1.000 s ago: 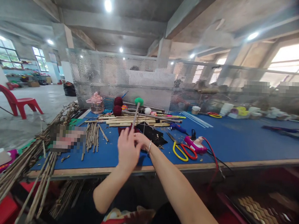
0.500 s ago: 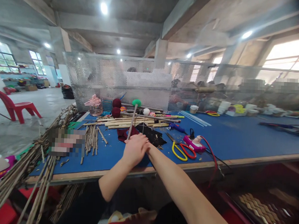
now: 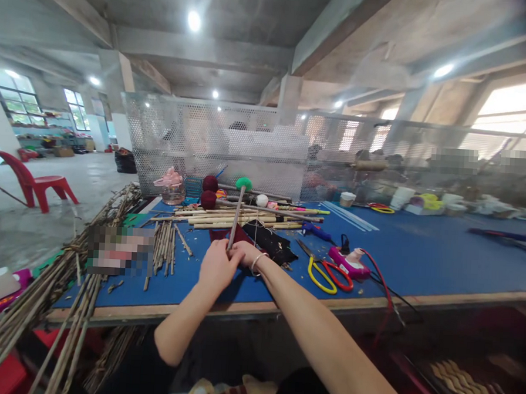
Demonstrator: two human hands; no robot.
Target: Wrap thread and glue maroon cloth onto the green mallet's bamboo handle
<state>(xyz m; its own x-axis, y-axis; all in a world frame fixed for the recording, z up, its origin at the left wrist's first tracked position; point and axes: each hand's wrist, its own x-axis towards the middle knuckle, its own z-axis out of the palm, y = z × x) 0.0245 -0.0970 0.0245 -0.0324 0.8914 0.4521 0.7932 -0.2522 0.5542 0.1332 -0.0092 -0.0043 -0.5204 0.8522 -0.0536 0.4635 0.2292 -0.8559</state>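
Observation:
My left hand point(image 3: 215, 265) is closed around the lower end of a thin stick point(image 3: 235, 220) that stands tilted upward and carries a green ball point(image 3: 243, 183) at its top. My right hand point(image 3: 246, 254) is closed beside it at the stick's base, a bracelet on the wrist; its fingers pinch something I cannot make out. Both hands hover over the blue table point(image 3: 419, 252), just in front of a dark red cloth point(image 3: 222, 236) and a black cloth point(image 3: 273, 241).
Yellow and red scissors point(image 3: 325, 274) and a pink glue gun point(image 3: 352, 261) with a red cord lie to the right. Bamboo sticks point(image 3: 226, 217), dark red yarn balls point(image 3: 209, 191) and a jar point(image 3: 173, 187) sit behind. Long twigs point(image 3: 41, 303) pile at the left edge. A mesh screen point(image 3: 213, 141) backs the table.
The hands stayed together on the stick and shifted slightly; the left hand now grips lower on the stick and the stick stands a little more upright. The camera view moved slightly.

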